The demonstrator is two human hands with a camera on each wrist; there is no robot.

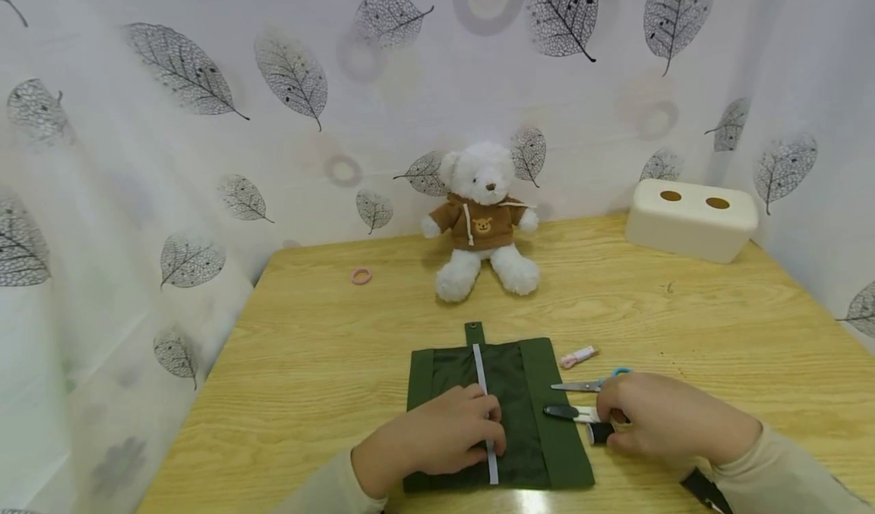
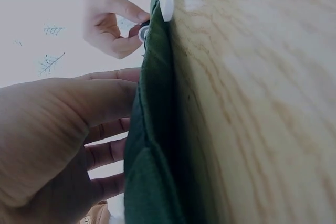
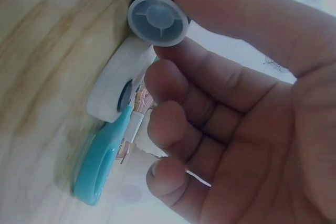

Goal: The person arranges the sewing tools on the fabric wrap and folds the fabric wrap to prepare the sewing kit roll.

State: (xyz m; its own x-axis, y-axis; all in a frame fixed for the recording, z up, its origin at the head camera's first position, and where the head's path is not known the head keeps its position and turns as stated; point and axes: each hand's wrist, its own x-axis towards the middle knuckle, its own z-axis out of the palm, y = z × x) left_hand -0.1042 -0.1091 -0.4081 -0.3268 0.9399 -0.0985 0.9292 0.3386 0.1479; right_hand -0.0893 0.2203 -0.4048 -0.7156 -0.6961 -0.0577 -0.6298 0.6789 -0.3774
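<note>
A dark green cloth organizer (image 1: 567, 453) lies unfolded on the table, a pale strip (image 1: 481, 366) running down its middle. My left hand (image 1: 447, 430) rests on it with bent, spread fingers, touching the cloth near the strip. At the organizer's right edge, my right hand (image 1: 659, 415) pinches a black thread spool (image 3: 157, 19) between thumb and index finger; the spool's white end faces the right wrist camera. Beside that hand lie a black-and-white cutter (image 1: 562, 412) and scissors (image 1: 577, 386) with blue handles, partly hidden by the hand.
Behind the scissors is a pink bundled cord (image 1: 579, 357). A white teddy bear (image 1: 484, 225) in a brown hoodie sits at the back, a pink ring (image 1: 361, 275) to its left. A cream box (image 1: 690, 222) stands at the back right. A black object (image 1: 706, 490) lies by my right sleeve.
</note>
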